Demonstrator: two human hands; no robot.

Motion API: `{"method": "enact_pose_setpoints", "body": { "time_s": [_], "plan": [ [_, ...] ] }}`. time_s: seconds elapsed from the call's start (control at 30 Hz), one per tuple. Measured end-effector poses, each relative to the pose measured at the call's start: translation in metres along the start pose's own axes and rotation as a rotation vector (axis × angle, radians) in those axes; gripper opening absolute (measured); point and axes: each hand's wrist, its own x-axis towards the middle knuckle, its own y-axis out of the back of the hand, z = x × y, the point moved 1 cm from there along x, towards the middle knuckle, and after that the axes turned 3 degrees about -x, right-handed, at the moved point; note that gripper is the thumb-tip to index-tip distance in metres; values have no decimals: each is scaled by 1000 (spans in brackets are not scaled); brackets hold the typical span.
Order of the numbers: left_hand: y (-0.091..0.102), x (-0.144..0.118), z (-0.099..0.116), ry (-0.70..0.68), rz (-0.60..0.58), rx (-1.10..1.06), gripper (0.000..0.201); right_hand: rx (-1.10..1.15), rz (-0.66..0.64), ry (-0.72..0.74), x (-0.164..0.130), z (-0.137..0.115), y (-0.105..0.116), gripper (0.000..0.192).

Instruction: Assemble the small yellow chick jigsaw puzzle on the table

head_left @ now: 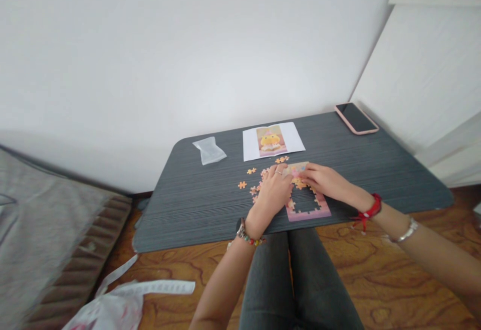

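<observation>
A partly assembled jigsaw puzzle [310, 214] lies on the dark table, its pink border framing a gap in the middle. My left hand [273, 189] rests over its left side and upper left corner, fingers extended and slightly bent. At the upper right of the puzzle is my right hand [326, 179], with thumb and fingers drawn together against it; whatever is between them is hidden. Loose orange puzzle pieces [242, 184] lie left of my left hand, and several pinkish ones are partly covered by it. More pieces [281, 159] sit just beyond the puzzle.
Behind the puzzle lies a white sheet [250, 144] with a printed yellow character. A clear plastic bag [209, 150] is at the table's back left, a pink-cased phone [356, 118] at the back right. The table [180, 209] meets a white wall at its back.
</observation>
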Motion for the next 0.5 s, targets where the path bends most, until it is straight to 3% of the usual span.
{"method": "enact_pose_setpoints", "body": {
  "time_s": [0.5],
  "plan": [
    [-3,2,11,-2,-42,5,22,-275,-132,-22,-9,-19,5,39]
  ]
}}
